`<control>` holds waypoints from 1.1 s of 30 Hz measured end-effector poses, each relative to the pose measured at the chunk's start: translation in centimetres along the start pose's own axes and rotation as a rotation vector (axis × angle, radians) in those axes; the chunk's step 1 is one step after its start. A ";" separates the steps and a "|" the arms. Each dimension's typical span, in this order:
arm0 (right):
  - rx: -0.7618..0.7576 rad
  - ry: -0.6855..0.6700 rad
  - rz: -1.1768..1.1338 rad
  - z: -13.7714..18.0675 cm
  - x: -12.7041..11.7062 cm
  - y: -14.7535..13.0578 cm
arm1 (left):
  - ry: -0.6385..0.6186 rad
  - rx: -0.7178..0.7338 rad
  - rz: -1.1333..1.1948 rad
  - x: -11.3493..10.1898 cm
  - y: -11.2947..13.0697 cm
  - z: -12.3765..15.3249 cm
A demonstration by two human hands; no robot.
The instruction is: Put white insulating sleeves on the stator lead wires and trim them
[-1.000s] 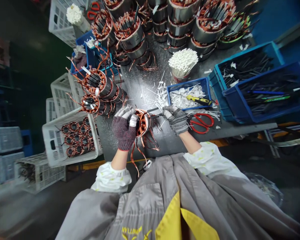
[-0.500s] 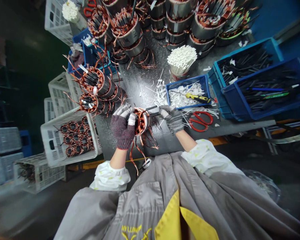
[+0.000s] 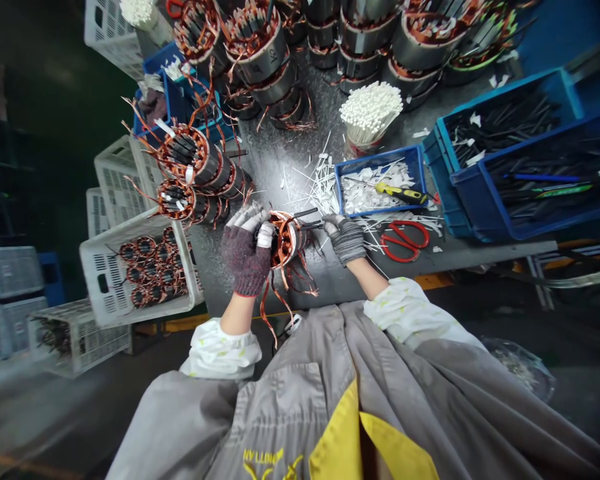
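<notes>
My left hand (image 3: 247, 247), in a dark purple knitted glove with pale fingertips, is wrapped round the far left side of a small stator (image 3: 286, 240) with copper windings. The stator lies on its side at the front of the table, its loose copper leads (image 3: 275, 313) hanging over the edge. Just right of it is my right hand (image 3: 345, 237), in a grey glove, fingers pinched on the end of a thin black strip (image 3: 313, 225) that reaches to the stator. Another black strip (image 3: 305, 213) sticks out of the stator just beyond. The pinching fingertips are partly hidden.
Stacked stators (image 3: 260, 60) line the back, with more (image 3: 195, 160) at left. A bundle of white sticks (image 3: 370, 110), a blue tray (image 3: 423, 167) with white pieces and a screwdriver (image 3: 403, 194), red scissors (image 3: 405, 241) and blue bins (image 3: 520, 230) stand right. A white crate (image 3: 100, 280) holds stators.
My right hand has drawn slightly right, away from the stator, and its fingers have shifted on the black strip. The left hand keeps its hold. The whole view has tilted a little.
</notes>
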State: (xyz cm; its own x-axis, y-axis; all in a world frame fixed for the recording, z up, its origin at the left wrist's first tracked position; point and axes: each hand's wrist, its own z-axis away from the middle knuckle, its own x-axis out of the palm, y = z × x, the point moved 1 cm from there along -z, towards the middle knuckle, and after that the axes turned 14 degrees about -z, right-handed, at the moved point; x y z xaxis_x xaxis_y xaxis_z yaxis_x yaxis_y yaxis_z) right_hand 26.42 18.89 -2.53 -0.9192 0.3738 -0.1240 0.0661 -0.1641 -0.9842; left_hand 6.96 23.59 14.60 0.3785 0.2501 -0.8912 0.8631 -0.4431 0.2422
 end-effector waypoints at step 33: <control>-0.389 -0.189 0.127 -4.6 -10.7 -15.1 | -0.111 -0.113 0.165 0.3 -2.1 -0.5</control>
State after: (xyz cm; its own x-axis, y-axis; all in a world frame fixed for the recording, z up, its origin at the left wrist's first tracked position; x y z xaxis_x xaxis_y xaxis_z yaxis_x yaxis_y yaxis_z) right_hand 37.00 21.59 13.12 -0.9466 0.1938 -0.2577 0.2913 0.1712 -0.9412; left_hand 5.42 25.00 14.02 0.4839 0.0836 -0.8711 0.8270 -0.3694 0.4239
